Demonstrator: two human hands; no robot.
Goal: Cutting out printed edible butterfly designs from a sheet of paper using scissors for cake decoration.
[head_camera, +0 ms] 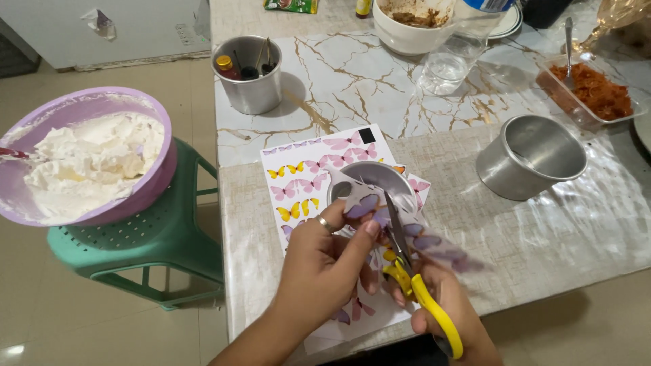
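My left hand (325,261) pinches a strip of paper printed with purple butterflies (366,205), with a ring on one finger. In my right hand (444,305) are yellow-handled scissors (413,281), their blades reaching up into the strip beside my left thumb. Both hands hover over a white sheet of pink, yellow and purple butterfly prints (308,179) lying flat on the table. A small metal bowl (373,177) rests on that sheet just beyond the strip.
An empty round metal tin (532,157) stands to the right. Farther back are a metal cup of tools (249,74), a clear plastic bottle (451,57), a white bowl (407,27) and a tray of orange food (593,91). A purple bowl of white cream (85,159) sits on a green stool (159,240).
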